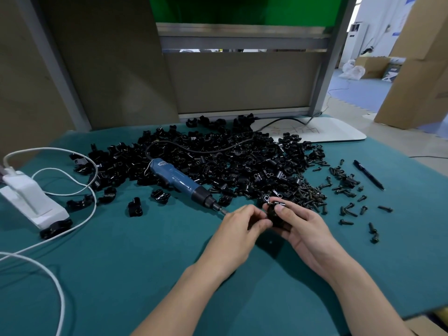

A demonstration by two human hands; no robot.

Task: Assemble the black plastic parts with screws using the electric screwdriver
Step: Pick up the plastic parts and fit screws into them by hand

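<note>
Seen from the head camera, a black plastic piece [276,215] is held just above the green mat [126,267], in front of the heap of parts [230,161]. The right hand [301,226] wraps it, thumb on top, and the left hand [241,223] pinches its near side with curled fingertips. The electric screwdriver [184,183] lies untouched beside them and loose screws [312,196] lie to the right, so this looks like hand-fitting; next, one hand must steady the piece while the other lifts the driver.
</note>
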